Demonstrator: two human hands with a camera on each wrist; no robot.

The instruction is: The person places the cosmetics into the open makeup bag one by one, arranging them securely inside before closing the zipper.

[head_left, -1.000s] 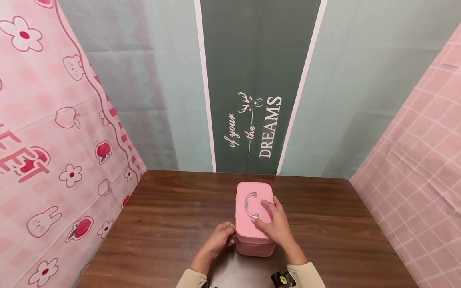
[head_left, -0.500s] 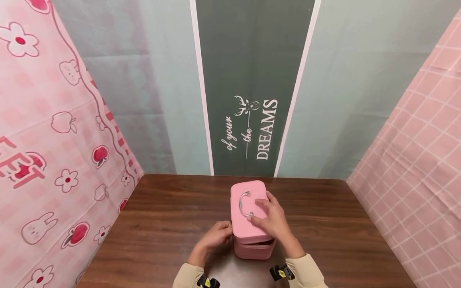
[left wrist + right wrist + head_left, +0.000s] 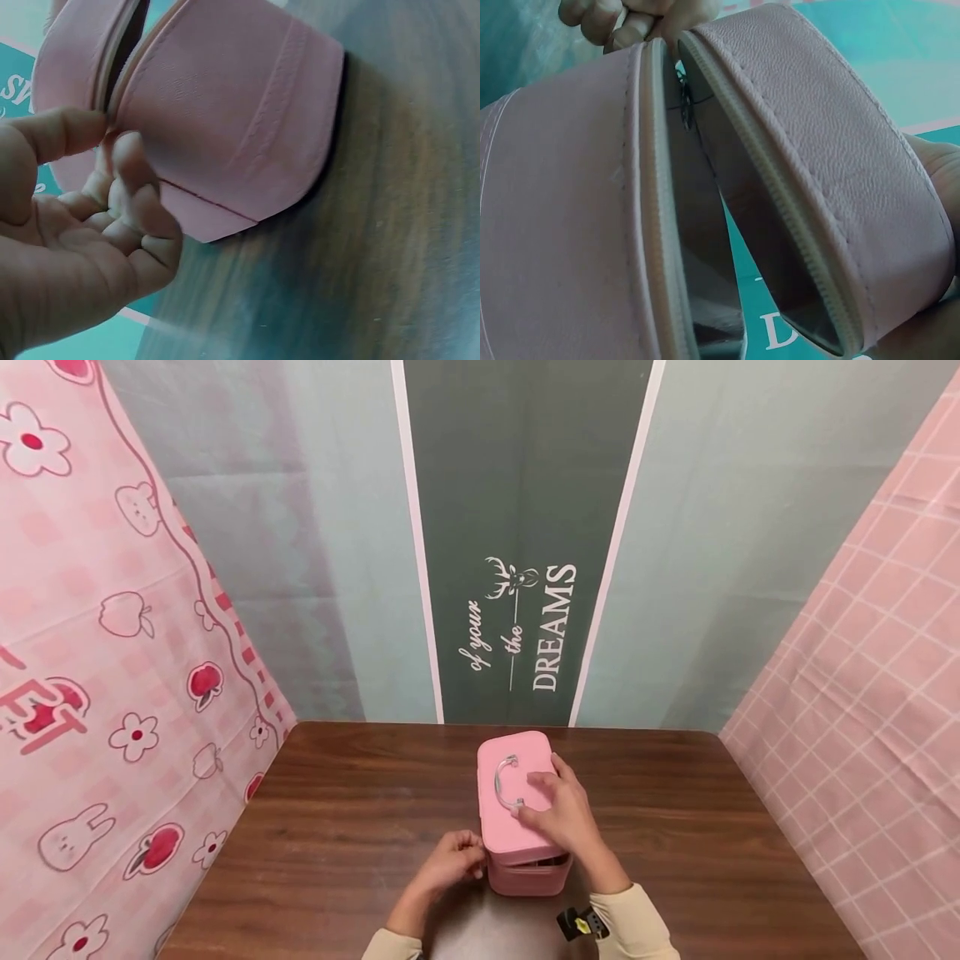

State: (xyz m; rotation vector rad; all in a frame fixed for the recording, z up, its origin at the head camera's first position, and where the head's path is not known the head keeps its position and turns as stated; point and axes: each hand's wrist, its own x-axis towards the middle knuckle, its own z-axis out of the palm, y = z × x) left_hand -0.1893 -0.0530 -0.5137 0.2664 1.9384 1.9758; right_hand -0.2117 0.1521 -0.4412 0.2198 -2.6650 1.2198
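Observation:
A pink zippered case (image 3: 517,793) with a silver carry handle (image 3: 504,783) stands on the wooden table. Its lid is parted from the body at the near end, and the gap shows the dark inside. My left hand (image 3: 453,862) is at the case's left side. In the left wrist view, its thumb and finger pinch at the zipper (image 3: 112,112) where the two edges meet; the pull is hidden by the fingertips. Across the lid (image 3: 802,150), my right hand (image 3: 562,810) grips its right side, with the thumb near the handle. The contents cannot be made out.
The brown table (image 3: 360,793) runs back to a grey-green curtain (image 3: 525,485) with white lettering. Pink printed cloth (image 3: 135,635) hangs on the left, and pink checked cloth (image 3: 862,693) hangs on the right.
The lid's near end was down on the body a second ago; it has been lifted, leaving a gap. My left hand has shifted slightly nearer along the case's left side.

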